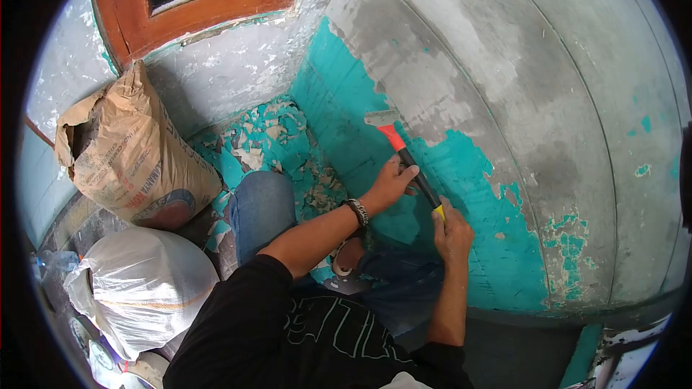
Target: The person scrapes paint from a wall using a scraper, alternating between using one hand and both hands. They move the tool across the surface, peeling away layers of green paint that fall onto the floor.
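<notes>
A long-handled paint scraper (420,175) with a black shaft, red neck and flat metal blade slants across the teal-painted wall (346,126). My right hand (454,234) wraps its yellow rear end. Farther up the shaft, my left hand (391,184) is closed on the handle, with the thumb along it. The blade (380,117) lies over the wall, right by the ragged edge between teal paint and bare grey plaster (425,86). Peeled teal paint flakes (267,133) cover the floor corner beyond my bent knee.
A brown paper cement sack (144,158) stands open at left. Nearer me is a bulging white plastic sack (148,274), with a clear bottle (58,263) beside it. A wooden-framed door or window (202,18) sits in the far wall. My legs are folded close to the painted wall.
</notes>
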